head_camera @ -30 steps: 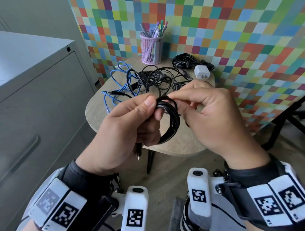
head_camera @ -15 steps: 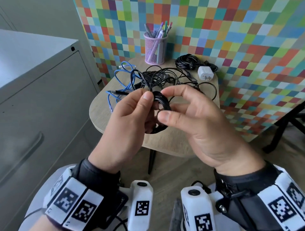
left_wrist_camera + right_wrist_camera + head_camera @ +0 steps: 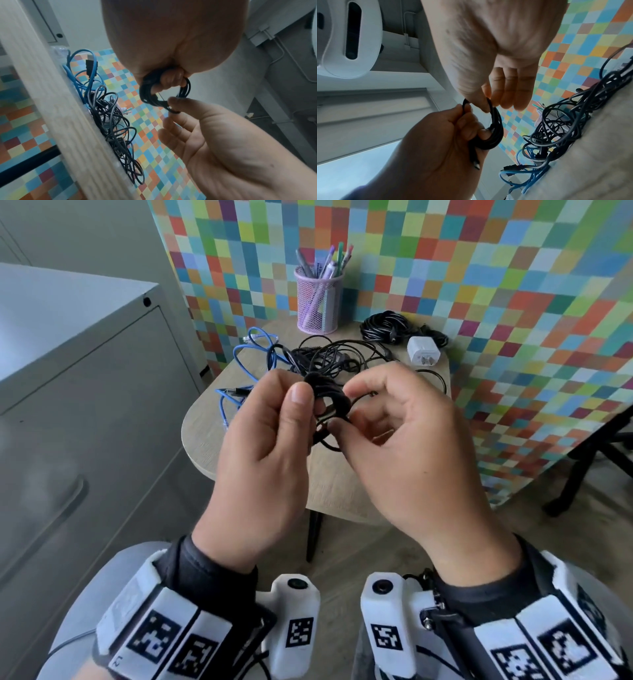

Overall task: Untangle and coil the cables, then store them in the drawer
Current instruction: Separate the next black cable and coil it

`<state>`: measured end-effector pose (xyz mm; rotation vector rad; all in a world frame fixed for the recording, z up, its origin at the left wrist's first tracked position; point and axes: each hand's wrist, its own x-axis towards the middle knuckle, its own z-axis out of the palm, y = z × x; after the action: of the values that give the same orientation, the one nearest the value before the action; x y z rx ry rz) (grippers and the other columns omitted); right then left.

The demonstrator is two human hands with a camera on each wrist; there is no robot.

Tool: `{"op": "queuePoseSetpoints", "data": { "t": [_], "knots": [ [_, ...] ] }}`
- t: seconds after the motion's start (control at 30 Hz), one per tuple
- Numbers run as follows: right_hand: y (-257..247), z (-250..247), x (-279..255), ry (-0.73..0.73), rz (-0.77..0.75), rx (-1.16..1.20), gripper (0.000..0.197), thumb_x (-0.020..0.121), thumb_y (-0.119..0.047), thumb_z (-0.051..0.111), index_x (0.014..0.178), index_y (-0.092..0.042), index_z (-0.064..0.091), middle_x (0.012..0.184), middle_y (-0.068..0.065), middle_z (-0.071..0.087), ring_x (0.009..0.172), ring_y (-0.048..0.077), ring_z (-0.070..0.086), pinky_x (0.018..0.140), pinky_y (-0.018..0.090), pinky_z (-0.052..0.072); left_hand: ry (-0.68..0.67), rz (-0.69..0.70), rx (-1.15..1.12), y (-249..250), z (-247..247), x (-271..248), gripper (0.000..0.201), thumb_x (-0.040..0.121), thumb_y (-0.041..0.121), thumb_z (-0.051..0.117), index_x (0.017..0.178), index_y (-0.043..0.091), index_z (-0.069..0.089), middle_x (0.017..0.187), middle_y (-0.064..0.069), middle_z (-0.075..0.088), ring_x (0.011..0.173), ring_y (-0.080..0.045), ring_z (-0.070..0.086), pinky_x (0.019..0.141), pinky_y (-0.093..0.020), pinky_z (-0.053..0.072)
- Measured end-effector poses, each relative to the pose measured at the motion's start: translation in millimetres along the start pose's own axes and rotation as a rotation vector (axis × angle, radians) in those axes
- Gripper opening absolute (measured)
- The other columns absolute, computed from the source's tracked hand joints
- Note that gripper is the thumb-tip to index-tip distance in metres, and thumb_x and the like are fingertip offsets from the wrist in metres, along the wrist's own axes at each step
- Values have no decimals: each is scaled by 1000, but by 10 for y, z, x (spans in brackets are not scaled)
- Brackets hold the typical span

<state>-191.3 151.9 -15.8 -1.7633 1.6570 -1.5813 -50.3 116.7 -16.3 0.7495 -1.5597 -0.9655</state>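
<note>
Nearest the camera, both wrists wear white bands printed with black square markers, over dark sleeves. Above them the left hand point(image 3: 260, 446) grips a small black cable coil point(image 3: 329, 402), thumb on top and fingers curled through the loops; the right wrist view shows a short plug end hanging below that palm. The right hand point(image 3: 404, 446) meets the coil from the other side, thumb and forefinger pinching a strand at its edge while the other fingers hang loosely curled. The coil is held in the air, above the near edge of the table point(image 3: 335, 491).

Beyond the hands, on the light wooden table, lies a tangle of black cables point(image 3: 339, 357), with a blue cable point(image 3: 246, 361) looped at its left side and partly threaded among the black ones. Farther right sits a white charger plug point(image 3: 423, 351), and just behind it a wound bundle of black cable point(image 3: 387, 326). At the table's far edge stands a pink mesh pen cup point(image 3: 318, 302) holding pens, against a wall of multicoloured squares. To the left stands a grey cabinet point(image 3: 85, 392), its drawer front closed.
</note>
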Motion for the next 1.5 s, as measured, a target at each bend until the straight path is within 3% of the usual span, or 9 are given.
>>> {"op": "queuePoseSetpoints", "data": {
  "t": [0.17, 0.3, 0.47, 0.67, 0.8, 0.9, 1.07, 1.3, 1.5],
  "knots": [
    [-49, -67, 37, -189, 220, 366, 16, 95, -16, 69, 109, -24, 67, 66, -7, 71, 73, 17, 72, 85, 55, 60, 57, -18, 29, -100, -68, 36, 29, 107, 33, 40, 84, 18, 49, 70, 4, 45, 61, -14, 36, 57, -35, 33],
    [20, -226, 102, -312, 134, 251, 21, 99, -10, 66, 112, -25, 73, 76, -9, 73, 85, 6, 74, 90, 34, 60, 103, -83, -189, -77, -123, 73, 31, 107, 24, 37, 80, 14, 50, 60, 11, 37, 53, -8, 29, 52, -20, 29],
    [108, -158, 70, -113, -98, -73, 16, 96, -14, 73, 106, -24, 81, 93, -16, 79, 88, 1, 74, 83, 25, 60, 28, -204, -529, -12, -160, 80, 32, 107, 24, 36, 82, 12, 52, 63, 0, 16, 52, -13, 13, 56, -34, 12],
    [110, 49, -3, -74, 64, 281, 23, 97, -2, 69, 104, -22, 78, 93, -5, 80, 88, 13, 78, 84, 33, 64, -27, -274, -671, 31, -180, 95, 30, 109, 28, 31, 87, 14, 47, 59, 8, 24, 46, -7, 20, 54, -25, 23],
    [94, 83, -13, -175, 230, 531, 19, 93, -7, 70, 108, -12, 80, 100, 7, 81, 97, 27, 78, 92, 47, 62, 34, -265, -588, 12, -165, 110, 33, 111, 26, 32, 85, 14, 48, 63, 3, 21, 51, -11, 19, 57, -31, 18],
    [30, 64, 0, -216, 289, 628, 29, 83, -7, 79, 111, -16, 77, 101, 8, 81, 97, 23, 78, 93, 41, 61, 78, -238, -548, 19, -109, 86, 36, 112, 22, 32, 82, 11, 50, 66, -3, 18, 54, -13, 21, 52, -22, 30],
    [39, 147, -14, -85, 314, 538, 41, 79, -7, 85, 114, -25, 74, 88, 7, 80, 86, 24, 78, 94, 53, 61, 15, -228, -515, -13, -89, 59, 29, 105, 19, 36, 83, 10, 52, 67, -2, 30, 62, -18, 38, 64, -30, 38],
    [66, 30, 39, -96, 385, 857, 37, 84, 9, 74, 109, -17, 68, 83, 7, 77, 80, 15, 73, 81, 25, 57, -115, -126, -320, -53, -236, 98, 20, 103, 15, 38, 96, 9, 55, 89, -13, 46, 92, -41, 44, 93, -47, 37],
    [97, 8, 61, -210, 431, 1075, 30, 80, 5, 67, 101, -17, 67, 87, 8, 76, 87, 22, 71, 91, 35, 56, -128, -89, -244, -76, -262, 126, 21, 104, 15, 40, 96, 14, 60, 82, 0, 53, 93, -30, 47, 90, -44, 41]
  ]
}}
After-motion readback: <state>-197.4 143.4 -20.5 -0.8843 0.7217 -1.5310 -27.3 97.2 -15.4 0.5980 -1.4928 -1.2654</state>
